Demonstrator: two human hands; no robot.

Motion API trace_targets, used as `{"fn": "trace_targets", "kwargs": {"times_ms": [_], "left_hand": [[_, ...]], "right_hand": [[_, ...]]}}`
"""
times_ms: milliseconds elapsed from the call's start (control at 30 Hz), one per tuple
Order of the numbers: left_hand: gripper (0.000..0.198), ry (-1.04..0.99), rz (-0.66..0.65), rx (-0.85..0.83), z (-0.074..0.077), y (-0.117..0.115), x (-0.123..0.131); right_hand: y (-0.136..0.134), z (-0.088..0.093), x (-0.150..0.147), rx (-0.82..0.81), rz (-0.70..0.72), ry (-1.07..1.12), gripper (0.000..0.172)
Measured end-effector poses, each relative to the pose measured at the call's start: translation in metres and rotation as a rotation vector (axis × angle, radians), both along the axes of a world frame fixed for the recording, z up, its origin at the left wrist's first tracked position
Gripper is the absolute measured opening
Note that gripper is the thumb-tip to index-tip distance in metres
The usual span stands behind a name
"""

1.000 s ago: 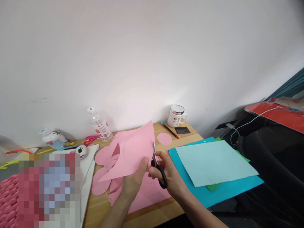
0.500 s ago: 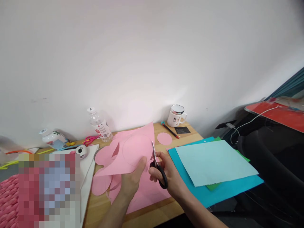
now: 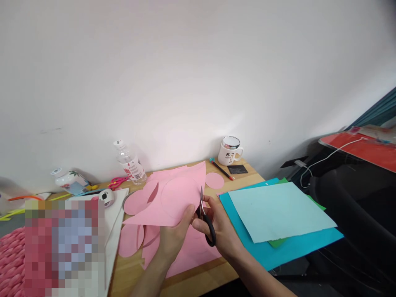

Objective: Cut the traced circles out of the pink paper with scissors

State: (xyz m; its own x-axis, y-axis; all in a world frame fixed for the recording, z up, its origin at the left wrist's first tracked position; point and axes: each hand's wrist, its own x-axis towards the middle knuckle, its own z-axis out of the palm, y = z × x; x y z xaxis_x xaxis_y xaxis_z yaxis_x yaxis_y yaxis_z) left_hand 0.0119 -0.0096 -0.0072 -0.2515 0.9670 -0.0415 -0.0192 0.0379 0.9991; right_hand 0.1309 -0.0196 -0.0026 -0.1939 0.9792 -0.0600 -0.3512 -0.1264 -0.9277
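Note:
My left hand (image 3: 177, 235) pinches a pink paper sheet (image 3: 179, 196), thumb on top, fingers hidden beneath. A faint circle outline is drawn on the sheet, and its left side is cut into a curve ending in a point. Black-handled scissors (image 3: 209, 231) are in my right hand (image 3: 218, 220), their blades pointing up at the sheet's right edge, close to the drawn line. Beneath lie more pink paper (image 3: 198, 255) and several cut pink rounds, one (image 3: 131, 240) at the left. A separate pink circle (image 3: 214, 180) lies farther back on the right.
A white mug (image 3: 229, 152), a black pen (image 3: 222, 170) and a dark card (image 3: 237, 169) stand or lie at the back. Pale and blue sheets (image 3: 281, 212) overlap at the right. A plastic bottle (image 3: 131, 163) and pink scissors (image 3: 118, 182) are at the left.
The pink sheet has shifted slightly right and tilted, its left point now lower. The scissor blades have turned more upright against its right edge.

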Motion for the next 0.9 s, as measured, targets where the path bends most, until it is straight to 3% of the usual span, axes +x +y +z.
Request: {"fn": "trace_targets", "kwargs": {"times_ms": [300,467,633,900], "left_hand": [[0.027,0.029,-0.013,0.01,-0.002,0.001,-0.002],[0.021,0.038,0.028,0.006,0.014,-0.005,0.006],[0.025,-0.012,-0.046,0.031,0.028,-0.009,0.013],[0.026,0.049,-0.167,0.039,-0.001,0.004,-0.006]], "right_hand": [[-0.001,-0.001,0.0,-0.019,0.008,-0.005,0.05],[0.0,-0.004,0.0,-0.014,0.005,-0.026,0.05],[0.0,-0.004,-0.001,-0.015,-0.002,-0.056,0.049],[0.0,-0.001,0.0,-0.029,-0.021,-0.11,0.051]]}}
